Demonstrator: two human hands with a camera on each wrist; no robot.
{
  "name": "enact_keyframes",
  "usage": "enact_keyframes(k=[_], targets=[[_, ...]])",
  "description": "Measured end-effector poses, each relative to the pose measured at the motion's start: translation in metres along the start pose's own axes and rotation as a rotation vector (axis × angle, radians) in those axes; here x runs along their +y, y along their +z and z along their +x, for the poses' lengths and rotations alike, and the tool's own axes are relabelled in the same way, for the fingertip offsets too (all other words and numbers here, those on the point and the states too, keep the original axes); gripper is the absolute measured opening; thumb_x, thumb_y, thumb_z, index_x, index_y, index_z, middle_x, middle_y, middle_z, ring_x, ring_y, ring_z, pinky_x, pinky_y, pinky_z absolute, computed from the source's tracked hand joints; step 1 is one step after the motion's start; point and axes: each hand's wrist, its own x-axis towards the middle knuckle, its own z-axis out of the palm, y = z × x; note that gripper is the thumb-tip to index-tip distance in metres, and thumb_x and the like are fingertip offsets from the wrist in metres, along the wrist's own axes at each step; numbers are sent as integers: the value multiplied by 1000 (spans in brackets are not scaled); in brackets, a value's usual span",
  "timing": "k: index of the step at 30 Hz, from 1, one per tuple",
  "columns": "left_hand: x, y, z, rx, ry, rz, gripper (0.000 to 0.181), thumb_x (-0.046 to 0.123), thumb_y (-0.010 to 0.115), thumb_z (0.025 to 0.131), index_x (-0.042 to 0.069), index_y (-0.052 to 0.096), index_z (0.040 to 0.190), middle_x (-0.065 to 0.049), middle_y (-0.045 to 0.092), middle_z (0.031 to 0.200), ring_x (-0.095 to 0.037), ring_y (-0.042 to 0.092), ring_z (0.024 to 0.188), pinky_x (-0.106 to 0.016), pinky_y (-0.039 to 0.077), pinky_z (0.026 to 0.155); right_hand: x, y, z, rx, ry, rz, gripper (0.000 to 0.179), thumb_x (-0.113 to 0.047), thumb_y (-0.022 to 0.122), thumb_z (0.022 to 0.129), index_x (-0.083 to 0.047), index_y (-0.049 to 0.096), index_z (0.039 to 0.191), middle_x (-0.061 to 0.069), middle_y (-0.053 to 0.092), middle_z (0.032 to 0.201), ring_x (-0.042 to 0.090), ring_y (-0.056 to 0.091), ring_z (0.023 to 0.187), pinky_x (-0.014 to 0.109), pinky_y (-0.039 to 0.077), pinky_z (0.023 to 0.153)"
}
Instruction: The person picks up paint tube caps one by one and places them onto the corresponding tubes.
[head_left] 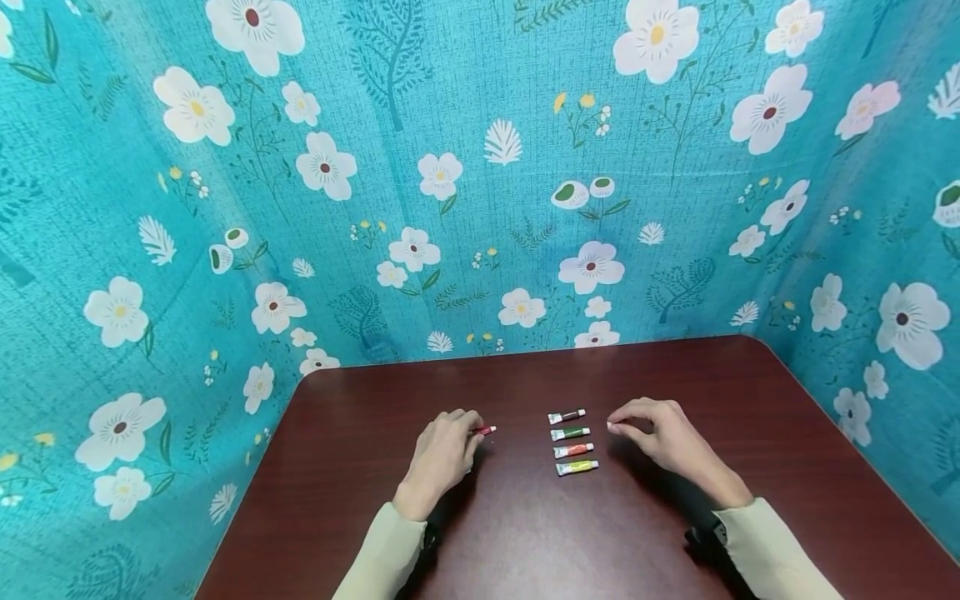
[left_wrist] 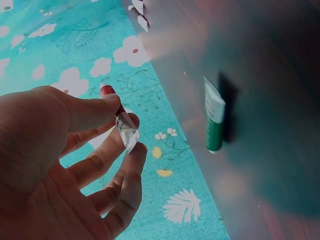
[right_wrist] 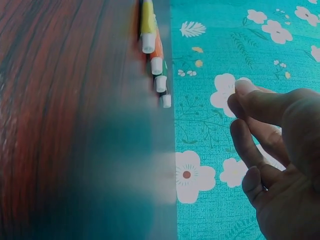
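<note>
My left hand (head_left: 441, 454) pinches a small red paint tube (left_wrist: 121, 119) between thumb and fingers, above the table. The tube's white cap and its flat silver end both show in the left wrist view. To its right, a dark brown tube (head_left: 567, 416), a green tube (head_left: 570, 433), an orange-red tube (head_left: 573, 450) and a yellow tube (head_left: 577, 468) lie in a column, caps pointing right. Just right of them hovers my right hand (head_left: 663, 433), its thumb and index finger close together and the other fingers loosely bent. Nothing shows between them.
The dark red-brown tabletop (head_left: 517, 533) spreads beneath both hands. A turquoise flowered cloth (head_left: 480, 192) hangs behind the table and along both sides. Dark bands, one of them a wrist strap (head_left: 722, 532), sit at the light sleeves' cuffs.
</note>
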Motion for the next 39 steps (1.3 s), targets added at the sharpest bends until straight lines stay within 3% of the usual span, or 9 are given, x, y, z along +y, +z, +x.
enact_keyframes(k=[3,17,25,35,39], targets=[[4,1,2,3,9,0,8,22,79,98,19,75,103,2,73,95,-16,61,78,-33,55,68,-2,1,2,8,-15,8,24,-8,85,91,-29,82,104,-16,76,99,3,68,90,32,62,82],[17,-2,15,6,43,-37,7,20,77,100,19,76,107,2,74,100,-17,62,83,-34,57,74,-9,5,10,34,-52,37,25,-6,86,89,-27,82,101,-15,76,96,7,69,90,45,63,80],[23,3,12,22,54,-37,8,21,78,100,18,77,106,1,76,99,-17,60,79,-33,55,71,-15,9,12,3,-19,60,22,-6,86,89,-24,83,102,-16,74,97,4,67,90,43,63,81],[28,8,12,45,70,-51,9,21,78,99,18,77,108,2,75,100,-15,59,79,-30,55,70,-23,12,12,6,5,56,27,-7,87,88,-30,82,102,-17,75,98,3,67,90,34,62,85],[31,8,10,25,63,-73,10,22,78,100,18,78,109,2,76,101,-14,59,81,-29,55,72,-24,16,9,-15,11,60,28,-9,86,90,-32,82,104,-18,75,100,3,66,92,34,63,85]])
